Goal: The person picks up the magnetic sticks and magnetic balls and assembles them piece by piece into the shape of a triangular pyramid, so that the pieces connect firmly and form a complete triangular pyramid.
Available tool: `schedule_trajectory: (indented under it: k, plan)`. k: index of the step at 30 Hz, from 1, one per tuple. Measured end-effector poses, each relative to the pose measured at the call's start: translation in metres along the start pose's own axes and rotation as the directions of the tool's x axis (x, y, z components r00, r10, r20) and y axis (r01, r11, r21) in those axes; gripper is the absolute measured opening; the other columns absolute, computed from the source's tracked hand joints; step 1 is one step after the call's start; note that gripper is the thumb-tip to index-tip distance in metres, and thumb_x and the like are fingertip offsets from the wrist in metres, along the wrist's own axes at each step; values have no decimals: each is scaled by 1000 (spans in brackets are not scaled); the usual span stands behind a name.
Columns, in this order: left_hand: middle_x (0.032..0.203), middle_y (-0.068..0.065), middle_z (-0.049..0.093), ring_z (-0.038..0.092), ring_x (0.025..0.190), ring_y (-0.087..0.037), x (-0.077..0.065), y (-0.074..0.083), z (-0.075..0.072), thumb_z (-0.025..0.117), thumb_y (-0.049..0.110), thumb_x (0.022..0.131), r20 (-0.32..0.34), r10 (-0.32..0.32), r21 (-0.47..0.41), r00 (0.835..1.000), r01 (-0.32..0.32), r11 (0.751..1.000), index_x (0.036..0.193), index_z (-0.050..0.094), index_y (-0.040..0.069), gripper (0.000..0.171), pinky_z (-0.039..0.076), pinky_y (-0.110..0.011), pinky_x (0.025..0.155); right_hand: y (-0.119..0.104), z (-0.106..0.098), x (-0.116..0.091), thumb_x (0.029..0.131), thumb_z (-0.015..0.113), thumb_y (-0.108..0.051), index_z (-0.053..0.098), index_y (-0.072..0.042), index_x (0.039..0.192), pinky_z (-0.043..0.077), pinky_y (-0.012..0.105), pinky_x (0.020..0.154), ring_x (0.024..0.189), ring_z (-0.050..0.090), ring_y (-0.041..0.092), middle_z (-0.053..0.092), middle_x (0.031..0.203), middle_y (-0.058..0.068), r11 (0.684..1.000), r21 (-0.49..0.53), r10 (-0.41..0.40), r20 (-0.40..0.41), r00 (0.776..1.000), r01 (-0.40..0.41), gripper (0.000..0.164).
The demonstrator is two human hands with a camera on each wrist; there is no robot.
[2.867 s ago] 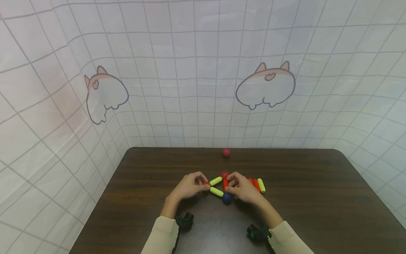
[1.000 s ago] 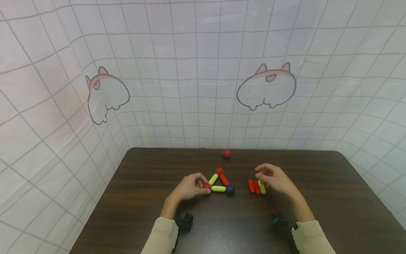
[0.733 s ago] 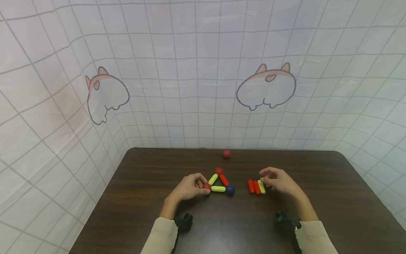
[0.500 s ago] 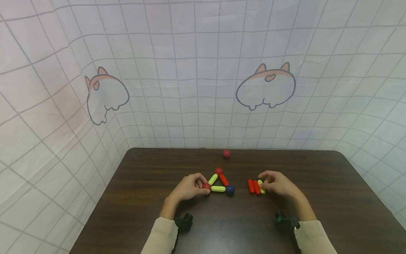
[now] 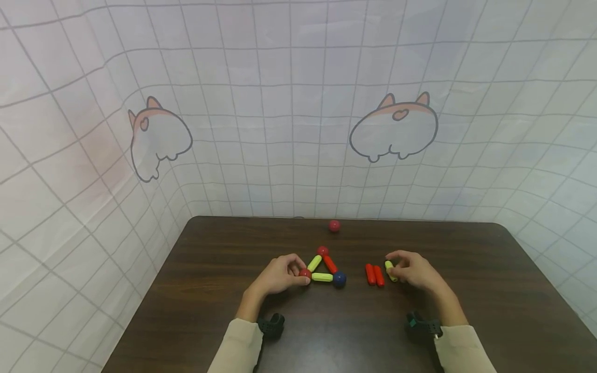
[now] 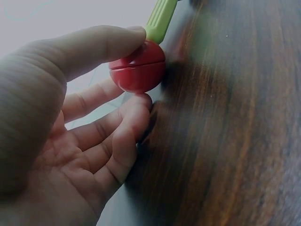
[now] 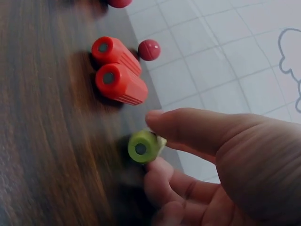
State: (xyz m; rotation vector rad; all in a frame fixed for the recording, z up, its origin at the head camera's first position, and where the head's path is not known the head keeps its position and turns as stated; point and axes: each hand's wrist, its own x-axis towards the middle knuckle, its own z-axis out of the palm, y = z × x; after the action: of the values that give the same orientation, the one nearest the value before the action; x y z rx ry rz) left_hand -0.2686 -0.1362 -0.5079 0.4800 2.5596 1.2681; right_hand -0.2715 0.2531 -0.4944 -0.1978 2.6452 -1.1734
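My left hand (image 5: 277,274) pinches a red magnetic ball (image 5: 305,274) between thumb and fingers; the left wrist view shows the seam round that red ball (image 6: 141,73). It is the left corner of a flat triangle, with a second red ball (image 5: 323,251) at the far corner and a dark blue ball (image 5: 339,279) at the right. Two yellow-green rods (image 5: 322,277) and one red rod (image 5: 330,264) form the sides. Over to the right, my right hand (image 5: 415,270) pinches a loose yellow-green magnetic rod (image 7: 141,147), its grey end facing the right wrist camera.
Two red rods (image 5: 375,275) lie side by side between the triangle and my right hand. A single red ball (image 5: 334,226) sits near the back edge of the dark wooden table (image 5: 224,243). Behind hangs a white gridded curtain (image 5: 261,155).
My right hand has left the triangle for the loose rods, and the yellow-green rod has shifted right, away from the red pair. The triangle's sides have closed up; my left hand keeps its hold.
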Motion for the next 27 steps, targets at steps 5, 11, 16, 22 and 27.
schedule_trajectory:
  k: [5, 11, 16, 22, 27]
  plan:
    - [85, 1, 64, 54, 68, -12, -1, 1, 0, 83, 32, 87, -3, 0, 5, 1000, 0, 1000, 106, 68, 17, 28, 46, -28, 60, 1, 3, 2, 93, 73, -15, 59, -4, 139, 46, 33, 63, 73, 58, 19, 67, 86, 7, 999, -31, 17, -8, 1000, -17, 49]
    - [85, 1, 63, 53, 68, -13, -1, 1, 0, 83, 32, 87, -7, -3, -1, 1000, 3, 1000, 106, 68, 17, 28, 45, -28, 60, 2, 2, 3, 93, 65, -6, 56, -5, 143, 45, 30, 59, 71, 59, 18, 68, 85, 7, 1000, -1, -30, -24, 999, 30, 51]
    - [85, 2, 64, 53, 68, -13, 0, -1, 1, 83, 32, 87, -7, 2, 1, 1000, -2, 1000, 106, 68, 17, 28, 45, -28, 60, 1, -3, 3, 96, 64, -4, 55, -2, 144, 46, 27, 56, 67, 57, 17, 68, 87, 11, 988, 60, -139, -30, 990, 141, 49]
    - [84, 2, 64, 54, 68, -13, 0, -2, 1, 83, 33, 87, -5, 4, 2, 1000, -4, 1000, 105, 68, 18, 28, 45, -28, 60, -3, -5, 4, 100, 64, -8, 55, -4, 144, 52, 29, 60, 71, 61, 18, 67, 95, 14, 973, 67, -221, -24, 975, 222, 46]
    - [84, 2, 64, 53, 68, -13, 0, -2, 1, 83, 33, 87, -3, 0, -1, 1000, 0, 1000, 105, 68, 17, 28, 45, -29, 60, -10, -3, 5, 99, 67, -10, 59, -5, 141, 56, 31, 61, 73, 67, 23, 68, 101, 18, 959, 86, -267, -34, 963, 269, 43]
